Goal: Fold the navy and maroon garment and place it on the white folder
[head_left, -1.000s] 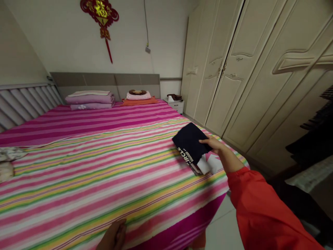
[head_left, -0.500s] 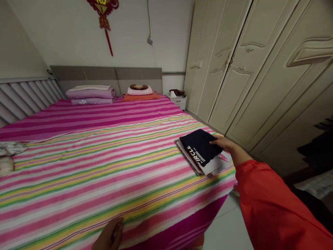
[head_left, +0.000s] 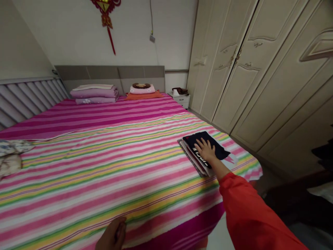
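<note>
My right hand (head_left: 206, 150), in a red sleeve, lies flat with fingers spread on a folded dark navy garment (head_left: 206, 147) with white lettering. That garment tops a small stack of folded clothes (head_left: 195, 160) near the right edge of the striped bed (head_left: 104, 166). My left hand (head_left: 113, 236) rests at the near edge of the bed, fingers curled together; nothing shows in it.
Folded purple bedding (head_left: 94, 94) and a pink pillow on an orange cloth (head_left: 142, 91) lie by the headboard. Crumpled pale fabric (head_left: 10, 156) sits at the bed's left edge. Cream wardrobe doors (head_left: 249, 69) line the right wall; a white nightstand (head_left: 181, 99) stands beyond the bed.
My right hand lowered the navy garment onto the stack, let go of its edge and moved on top, pressing flat. The left hand stayed put.
</note>
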A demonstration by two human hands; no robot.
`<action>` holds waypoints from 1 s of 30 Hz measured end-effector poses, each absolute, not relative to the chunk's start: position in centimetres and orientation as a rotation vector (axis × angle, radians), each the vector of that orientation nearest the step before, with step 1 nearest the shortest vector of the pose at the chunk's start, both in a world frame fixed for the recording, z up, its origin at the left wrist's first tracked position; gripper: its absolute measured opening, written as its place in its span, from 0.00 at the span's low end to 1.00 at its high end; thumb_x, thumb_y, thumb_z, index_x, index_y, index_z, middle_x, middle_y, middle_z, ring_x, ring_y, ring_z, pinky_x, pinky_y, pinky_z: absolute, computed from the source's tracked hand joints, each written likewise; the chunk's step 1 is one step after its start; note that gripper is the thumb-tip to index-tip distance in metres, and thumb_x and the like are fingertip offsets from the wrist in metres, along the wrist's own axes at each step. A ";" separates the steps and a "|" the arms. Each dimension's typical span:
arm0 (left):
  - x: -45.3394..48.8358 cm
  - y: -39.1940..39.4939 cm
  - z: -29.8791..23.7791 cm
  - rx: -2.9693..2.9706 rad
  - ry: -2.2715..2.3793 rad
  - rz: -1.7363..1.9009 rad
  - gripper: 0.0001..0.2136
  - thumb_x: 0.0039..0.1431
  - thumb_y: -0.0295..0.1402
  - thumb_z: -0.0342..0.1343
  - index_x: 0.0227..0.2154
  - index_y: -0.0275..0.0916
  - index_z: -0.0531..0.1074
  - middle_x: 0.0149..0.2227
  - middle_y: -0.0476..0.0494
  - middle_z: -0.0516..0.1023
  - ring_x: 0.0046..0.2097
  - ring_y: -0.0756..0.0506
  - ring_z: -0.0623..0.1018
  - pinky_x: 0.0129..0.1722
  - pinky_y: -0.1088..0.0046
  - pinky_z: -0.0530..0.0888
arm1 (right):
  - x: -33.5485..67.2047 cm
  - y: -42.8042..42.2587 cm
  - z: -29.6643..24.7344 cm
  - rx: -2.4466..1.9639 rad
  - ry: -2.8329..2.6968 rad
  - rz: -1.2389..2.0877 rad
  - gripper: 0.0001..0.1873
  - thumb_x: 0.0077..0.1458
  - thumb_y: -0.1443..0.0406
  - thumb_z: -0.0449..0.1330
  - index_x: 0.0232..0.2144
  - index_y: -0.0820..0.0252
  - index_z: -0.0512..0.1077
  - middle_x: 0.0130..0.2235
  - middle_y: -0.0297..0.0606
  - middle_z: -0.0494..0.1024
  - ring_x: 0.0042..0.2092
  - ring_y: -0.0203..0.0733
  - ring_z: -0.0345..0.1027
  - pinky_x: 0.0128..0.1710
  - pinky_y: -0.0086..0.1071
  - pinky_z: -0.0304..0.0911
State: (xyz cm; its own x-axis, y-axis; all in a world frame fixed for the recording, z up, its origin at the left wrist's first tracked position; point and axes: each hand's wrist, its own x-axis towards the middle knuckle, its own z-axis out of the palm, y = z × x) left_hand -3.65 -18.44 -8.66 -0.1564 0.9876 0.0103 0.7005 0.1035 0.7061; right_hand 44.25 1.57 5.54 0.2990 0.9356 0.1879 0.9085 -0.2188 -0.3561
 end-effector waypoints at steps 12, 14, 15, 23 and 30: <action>-2.3 -18.7 -8.6 1.687 1.824 0.945 0.11 0.55 0.40 0.53 0.38 0.46 0.76 0.40 0.47 0.80 0.41 0.44 0.79 0.42 0.71 0.75 | 37.1 -7.8 -0.9 -1.692 -1.368 0.261 0.32 0.55 0.50 0.51 0.56 0.63 0.67 0.58 0.53 0.69 0.61 0.57 0.58 0.59 0.53 0.55; -2.1 -18.7 -8.5 1.687 1.787 0.958 0.10 0.54 0.39 0.54 0.37 0.46 0.76 0.39 0.46 0.80 0.41 0.44 0.79 0.43 0.70 0.75 | 33.1 -13.0 -4.0 -1.578 -1.263 0.524 0.33 0.55 0.48 0.52 0.58 0.56 0.64 0.54 0.48 0.73 0.56 0.54 0.67 0.53 0.49 0.65; -2.1 -18.7 -8.5 1.669 1.768 0.949 0.10 0.53 0.39 0.54 0.37 0.46 0.75 0.38 0.46 0.80 0.40 0.44 0.79 0.42 0.70 0.75 | 31.0 -15.5 -5.4 -1.537 -1.214 0.688 0.33 0.54 0.47 0.53 0.59 0.52 0.63 0.51 0.47 0.76 0.52 0.54 0.70 0.48 0.47 0.69; -2.4 -18.8 -5.0 1.386 1.326 0.772 0.35 0.43 0.41 0.62 0.57 0.39 0.66 0.33 0.44 0.78 0.33 0.44 0.77 0.36 0.67 0.75 | 23.5 -24.1 -3.8 -1.367 -1.311 1.026 0.40 0.56 0.51 0.56 0.67 0.46 0.47 0.37 0.39 0.79 0.38 0.46 0.76 0.41 0.40 0.71; -2.8 -21.0 8.8 1.604 1.487 1.338 0.49 0.44 0.43 0.66 0.66 0.40 0.47 0.26 0.52 0.73 0.31 0.45 0.74 0.40 0.67 0.74 | 24.8 -21.2 9.0 -1.167 -1.469 0.512 0.47 0.57 0.58 0.57 0.68 0.51 0.32 0.37 0.38 0.78 0.33 0.42 0.71 0.40 0.39 0.70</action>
State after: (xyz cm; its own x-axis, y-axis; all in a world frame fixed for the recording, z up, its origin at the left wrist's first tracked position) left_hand -2.82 -21.03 8.75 -0.1187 0.9518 0.2828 0.3818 -0.2192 0.8979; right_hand 24.82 -21.16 9.05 0.1267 0.8640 0.4874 0.3739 0.4135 -0.8302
